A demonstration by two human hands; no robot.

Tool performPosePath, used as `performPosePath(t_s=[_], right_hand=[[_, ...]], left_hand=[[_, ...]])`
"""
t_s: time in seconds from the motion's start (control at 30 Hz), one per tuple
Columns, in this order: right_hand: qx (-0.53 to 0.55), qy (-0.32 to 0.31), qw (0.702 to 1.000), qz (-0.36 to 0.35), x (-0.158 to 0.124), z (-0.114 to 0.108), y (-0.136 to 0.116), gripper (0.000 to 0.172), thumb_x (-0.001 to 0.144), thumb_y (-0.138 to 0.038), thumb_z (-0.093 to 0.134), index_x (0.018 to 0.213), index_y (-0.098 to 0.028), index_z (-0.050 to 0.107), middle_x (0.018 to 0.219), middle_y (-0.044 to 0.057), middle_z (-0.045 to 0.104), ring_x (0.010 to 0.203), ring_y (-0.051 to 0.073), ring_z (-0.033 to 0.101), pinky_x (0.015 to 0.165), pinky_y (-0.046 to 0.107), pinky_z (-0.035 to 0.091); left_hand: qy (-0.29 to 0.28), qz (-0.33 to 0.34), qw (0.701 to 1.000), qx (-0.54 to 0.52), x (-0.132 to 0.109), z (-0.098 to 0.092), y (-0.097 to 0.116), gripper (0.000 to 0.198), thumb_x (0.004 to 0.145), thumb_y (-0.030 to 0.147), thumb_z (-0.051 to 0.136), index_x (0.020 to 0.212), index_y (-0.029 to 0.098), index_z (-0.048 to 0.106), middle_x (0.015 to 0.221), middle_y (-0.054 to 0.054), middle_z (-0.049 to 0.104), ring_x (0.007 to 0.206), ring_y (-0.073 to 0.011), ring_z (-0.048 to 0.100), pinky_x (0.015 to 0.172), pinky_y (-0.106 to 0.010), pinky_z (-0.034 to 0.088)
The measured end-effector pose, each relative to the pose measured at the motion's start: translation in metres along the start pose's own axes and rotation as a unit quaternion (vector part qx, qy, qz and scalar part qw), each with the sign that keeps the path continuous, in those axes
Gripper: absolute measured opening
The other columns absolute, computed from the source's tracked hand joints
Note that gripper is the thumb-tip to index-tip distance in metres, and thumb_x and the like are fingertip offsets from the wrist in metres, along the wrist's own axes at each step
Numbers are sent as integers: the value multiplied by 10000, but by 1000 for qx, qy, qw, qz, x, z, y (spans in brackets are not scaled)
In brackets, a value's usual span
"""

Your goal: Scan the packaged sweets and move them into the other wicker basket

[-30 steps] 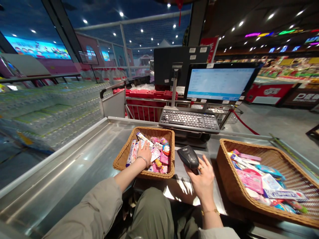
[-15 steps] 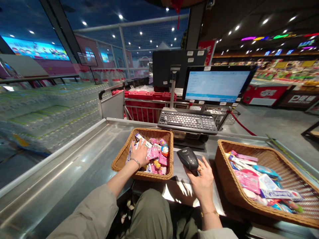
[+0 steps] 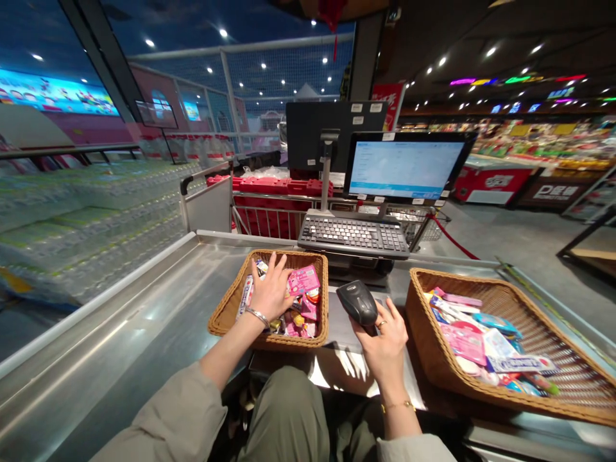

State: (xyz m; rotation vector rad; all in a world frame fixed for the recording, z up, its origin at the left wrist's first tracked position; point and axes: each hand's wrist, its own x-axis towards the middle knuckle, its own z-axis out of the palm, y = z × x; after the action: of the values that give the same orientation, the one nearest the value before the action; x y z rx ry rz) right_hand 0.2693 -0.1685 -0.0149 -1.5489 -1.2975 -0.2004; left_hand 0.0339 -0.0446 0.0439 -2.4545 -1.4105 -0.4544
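Note:
My left hand (image 3: 272,289) is over the smaller wicker basket (image 3: 219,317), its fingertips and thumb at the left edge of a flat pink packet (image 3: 305,280). The packet is tilted up above the other small goods; the fingers partly hide where it is gripped. Under and beside the hand lie a white-and-purple box (image 3: 245,296) and several small pink and yellow packages. My right hand (image 3: 385,340) is closed round the handle of a black barcode scanner (image 3: 357,303), held above the counter between the two baskets. Its head points up and left.
A larger wicker basket (image 3: 418,346) with several packets and boxes stands at the right. Behind the scanner are a keyboard (image 3: 353,232) and a lit monitor (image 3: 404,168). The metal counter (image 3: 158,308) has a raised edge at the left.
My left hand has risen a little, and the pink packet has come up and right, tilting above the other goods. My right hand keeps the scanner in about the same place. The view has shifted slightly.

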Motion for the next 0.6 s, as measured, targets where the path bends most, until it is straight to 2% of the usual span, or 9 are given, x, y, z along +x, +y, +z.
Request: performPosePath(t_s=[0.27, 0.47, 0.6], right_hand=[[-29, 28, 999, -35, 18, -12, -13, 206, 807, -413, 668, 864, -219, 708, 1165, 84, 704, 1313, 338, 467, 1062, 586, 319], [-63, 32, 997, -38, 29, -20, -17, 197, 802, -399, 666, 902, -235, 713, 1207, 68, 691, 1319, 347, 454, 1074, 603, 267], [-77, 36, 996, -33, 34, -23, -17, 182, 779, -390, 685, 883, -243, 709, 1207, 51, 692, 1306, 351, 462, 1064, 598, 275]], left_hand=[[0, 33, 999, -11, 17, -13, 26, 559, 822, 362, 627, 1343, 176, 541, 1602, -127, 267, 1497, -405, 81, 1125, -736, -108], [15, 49, 999, -9, 32, -21, 46, 569, 828, 352, 617, 1354, 153, 535, 1604, -127, 249, 1502, -391, 67, 1120, -715, -161], [32, 63, 997, -8, 40, -25, 57, 573, 829, 339, 614, 1365, 157, 524, 1609, -122, 230, 1504, -385, 63, 1113, -708, -182]])
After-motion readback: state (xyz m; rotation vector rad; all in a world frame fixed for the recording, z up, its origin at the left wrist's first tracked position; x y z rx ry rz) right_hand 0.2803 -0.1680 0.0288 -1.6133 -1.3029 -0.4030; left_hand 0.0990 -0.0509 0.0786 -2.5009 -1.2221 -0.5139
